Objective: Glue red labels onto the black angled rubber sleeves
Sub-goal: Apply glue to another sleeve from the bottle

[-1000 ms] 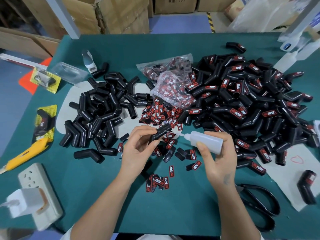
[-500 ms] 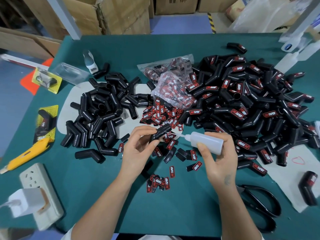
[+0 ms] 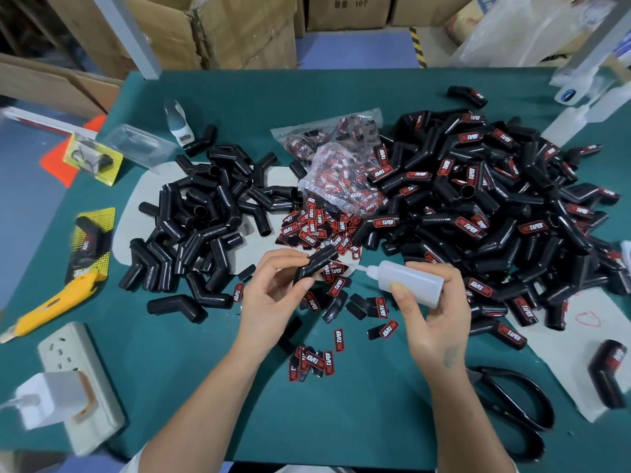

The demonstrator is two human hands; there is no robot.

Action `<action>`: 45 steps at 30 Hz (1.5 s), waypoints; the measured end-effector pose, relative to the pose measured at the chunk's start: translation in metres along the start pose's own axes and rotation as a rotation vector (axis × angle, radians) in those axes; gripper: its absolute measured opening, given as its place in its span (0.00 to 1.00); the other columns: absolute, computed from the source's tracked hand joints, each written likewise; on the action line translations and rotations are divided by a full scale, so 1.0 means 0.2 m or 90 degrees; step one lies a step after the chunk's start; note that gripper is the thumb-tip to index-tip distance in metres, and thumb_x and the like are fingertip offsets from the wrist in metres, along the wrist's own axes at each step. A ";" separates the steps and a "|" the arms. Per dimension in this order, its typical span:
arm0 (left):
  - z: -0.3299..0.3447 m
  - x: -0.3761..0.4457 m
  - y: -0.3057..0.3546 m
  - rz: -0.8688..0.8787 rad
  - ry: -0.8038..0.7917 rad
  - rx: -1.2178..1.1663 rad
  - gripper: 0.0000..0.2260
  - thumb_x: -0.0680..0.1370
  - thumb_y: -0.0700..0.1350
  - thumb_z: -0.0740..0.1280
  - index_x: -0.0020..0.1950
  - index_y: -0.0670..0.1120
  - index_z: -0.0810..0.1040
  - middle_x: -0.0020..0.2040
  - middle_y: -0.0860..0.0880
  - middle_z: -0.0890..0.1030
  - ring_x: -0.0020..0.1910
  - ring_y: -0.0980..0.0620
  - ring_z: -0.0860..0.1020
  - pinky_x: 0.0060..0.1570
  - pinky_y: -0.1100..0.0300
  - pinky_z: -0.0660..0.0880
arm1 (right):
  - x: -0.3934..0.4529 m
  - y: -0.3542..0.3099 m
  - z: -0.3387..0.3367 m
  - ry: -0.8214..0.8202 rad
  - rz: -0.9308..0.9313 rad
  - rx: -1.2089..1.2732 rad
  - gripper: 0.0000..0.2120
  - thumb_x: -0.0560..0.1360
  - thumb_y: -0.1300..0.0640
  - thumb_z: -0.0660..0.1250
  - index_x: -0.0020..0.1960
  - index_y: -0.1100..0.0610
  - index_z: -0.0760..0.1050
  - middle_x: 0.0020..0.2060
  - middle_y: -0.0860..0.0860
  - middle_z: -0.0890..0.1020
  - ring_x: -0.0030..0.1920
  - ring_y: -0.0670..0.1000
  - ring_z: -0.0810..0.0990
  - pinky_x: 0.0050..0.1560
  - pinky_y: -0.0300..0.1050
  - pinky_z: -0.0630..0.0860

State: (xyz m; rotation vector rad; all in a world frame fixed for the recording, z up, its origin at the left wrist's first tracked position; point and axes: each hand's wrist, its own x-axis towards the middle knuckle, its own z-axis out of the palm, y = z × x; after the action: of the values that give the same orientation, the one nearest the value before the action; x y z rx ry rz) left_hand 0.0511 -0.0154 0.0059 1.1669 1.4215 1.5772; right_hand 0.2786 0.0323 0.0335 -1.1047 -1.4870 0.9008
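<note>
**Glue bottle meets sleeve at a crowded bench**

From my remote seat I look down on a green table [image 3: 341, 421] almost buried in parts. The biggest mass is the heap of labelled sleeves [image 3: 495, 213] on the right, each black elbow carrying a red tag. Left of centre lies the smaller pile of bare sleeves [image 3: 205, 227], spread over a pale sheet. Between the two sit clear bags of labels [image 3: 341, 172], and just in front of them a scatter of loose red labels [image 3: 321, 230] runs down toward the hands.

My left hand [image 3: 273, 295] holds one black angled sleeve [image 3: 316, 264] above the table, thumb and fingertips curled and clamped round its lower leg, the upper leg pointing up and right. My right hand [image 3: 430, 312] grips the translucent glue bottle [image 3: 406, 281], fingers wrapped round its body, lying nearly level with its thin nozzle aimed left at the held sleeve; whether the tip touches it I cannot tell.

Black scissors [image 3: 519, 411] lie at lower right, a yellow utility knife [image 3: 51, 305] and a white power strip [image 3: 78, 387] at lower left.
</note>
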 end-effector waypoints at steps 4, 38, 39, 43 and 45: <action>0.00 0.00 0.01 -0.006 0.000 0.003 0.11 0.78 0.45 0.74 0.58 0.57 0.83 0.60 0.49 0.80 0.65 0.44 0.79 0.66 0.58 0.75 | 0.00 0.01 0.00 0.011 0.003 0.012 0.14 0.77 0.47 0.71 0.59 0.34 0.74 0.55 0.37 0.80 0.54 0.43 0.81 0.51 0.35 0.77; -0.01 -0.01 -0.05 -0.054 0.010 -0.041 0.09 0.79 0.44 0.73 0.60 0.49 0.83 0.62 0.43 0.80 0.63 0.30 0.79 0.66 0.27 0.72 | -0.01 -0.01 0.01 -0.039 0.001 -0.003 0.14 0.77 0.47 0.71 0.59 0.34 0.74 0.55 0.37 0.80 0.53 0.45 0.82 0.49 0.38 0.78; -0.01 0.00 -0.05 -0.054 0.011 -0.047 0.09 0.80 0.43 0.73 0.60 0.49 0.83 0.62 0.43 0.80 0.63 0.30 0.79 0.66 0.27 0.72 | -0.01 -0.01 0.01 -0.033 0.003 0.001 0.14 0.77 0.47 0.71 0.59 0.34 0.74 0.55 0.37 0.80 0.53 0.45 0.82 0.50 0.38 0.78; 0.00 0.00 -0.04 -0.058 0.011 -0.073 0.09 0.80 0.42 0.72 0.60 0.47 0.82 0.61 0.40 0.79 0.61 0.32 0.82 0.66 0.31 0.75 | 0.01 0.00 0.00 -0.003 0.007 0.017 0.13 0.77 0.47 0.71 0.59 0.33 0.74 0.54 0.37 0.80 0.54 0.42 0.81 0.52 0.34 0.76; 0.00 0.00 -0.03 -0.063 0.009 -0.093 0.09 0.80 0.42 0.72 0.60 0.45 0.82 0.61 0.36 0.78 0.59 0.33 0.83 0.65 0.35 0.77 | 0.01 0.00 0.00 0.003 0.011 0.023 0.13 0.77 0.47 0.71 0.58 0.34 0.75 0.54 0.38 0.81 0.53 0.42 0.81 0.52 0.33 0.76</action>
State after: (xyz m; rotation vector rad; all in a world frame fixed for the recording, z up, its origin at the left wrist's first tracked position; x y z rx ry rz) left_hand 0.0510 -0.0146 0.0002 0.9871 1.3274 1.5935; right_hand 0.2785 0.0338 0.0345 -1.0936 -1.4545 0.9325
